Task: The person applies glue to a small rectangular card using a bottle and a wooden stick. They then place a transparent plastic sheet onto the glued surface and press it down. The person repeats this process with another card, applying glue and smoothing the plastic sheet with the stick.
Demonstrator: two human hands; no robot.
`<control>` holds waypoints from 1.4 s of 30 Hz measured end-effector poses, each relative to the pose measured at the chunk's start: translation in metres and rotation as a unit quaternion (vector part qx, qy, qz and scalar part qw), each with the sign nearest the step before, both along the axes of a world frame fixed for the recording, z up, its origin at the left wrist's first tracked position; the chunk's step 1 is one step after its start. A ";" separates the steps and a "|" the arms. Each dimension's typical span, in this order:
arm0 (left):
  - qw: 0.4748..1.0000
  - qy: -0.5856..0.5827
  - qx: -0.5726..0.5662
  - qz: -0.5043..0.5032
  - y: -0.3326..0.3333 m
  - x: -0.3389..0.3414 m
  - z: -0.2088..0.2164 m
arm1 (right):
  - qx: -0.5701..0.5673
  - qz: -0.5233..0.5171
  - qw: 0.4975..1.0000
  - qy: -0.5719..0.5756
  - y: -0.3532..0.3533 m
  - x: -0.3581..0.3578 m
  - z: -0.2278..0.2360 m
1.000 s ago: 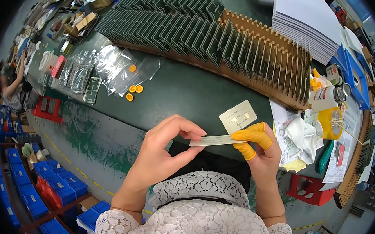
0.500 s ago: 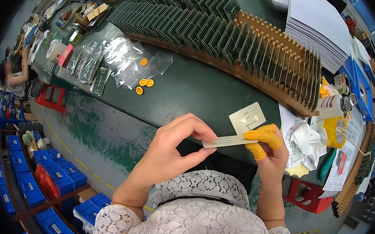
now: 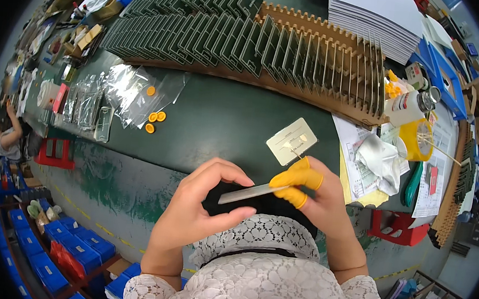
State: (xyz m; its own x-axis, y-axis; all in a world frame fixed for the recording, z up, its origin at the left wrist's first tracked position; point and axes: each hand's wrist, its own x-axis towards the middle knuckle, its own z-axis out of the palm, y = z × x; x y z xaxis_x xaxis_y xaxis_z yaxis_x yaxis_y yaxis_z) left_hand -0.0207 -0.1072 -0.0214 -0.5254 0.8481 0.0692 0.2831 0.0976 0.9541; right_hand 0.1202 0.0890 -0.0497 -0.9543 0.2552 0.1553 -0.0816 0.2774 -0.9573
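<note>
- My left hand (image 3: pixel 200 214) and right hand (image 3: pixel 314 195) both pinch the thin card strip (image 3: pixel 245 194), held near my chest
- It has dropped lower over the green bench (image 3: pixel 219 125), farther from the small card (image 3: pixel 291 140)

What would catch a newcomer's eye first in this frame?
The two hands at centre: the left hand and the right hand, its fingers in yellow finger cots, pinch a thin pale strip between them. Behind them, a long wooden slotted rack of dark green boards crosses the green table.
</note>
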 end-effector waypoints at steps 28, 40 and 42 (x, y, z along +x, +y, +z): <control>0.951 -0.310 -0.008 0.006 -0.004 0.005 -0.029 | 0.555 -0.067 0.813 -0.162 0.016 -0.002 -0.008; 0.952 -0.305 0.011 0.025 -0.011 0.000 -0.038 | 0.504 -0.096 0.839 -0.180 0.019 -0.004 -0.013; 0.959 -0.281 0.017 0.028 -0.011 0.001 -0.039 | 0.437 -0.107 0.874 -0.182 0.023 -0.001 -0.009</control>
State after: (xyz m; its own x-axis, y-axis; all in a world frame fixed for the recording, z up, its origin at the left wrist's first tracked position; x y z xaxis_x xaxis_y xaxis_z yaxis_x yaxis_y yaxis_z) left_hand -0.0198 -0.1179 -0.0606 -0.5336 0.8192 -0.2104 -0.2812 0.0628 0.9576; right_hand 0.1196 0.1119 -0.0590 -0.9260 0.3697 0.0773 0.3275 0.8879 -0.3232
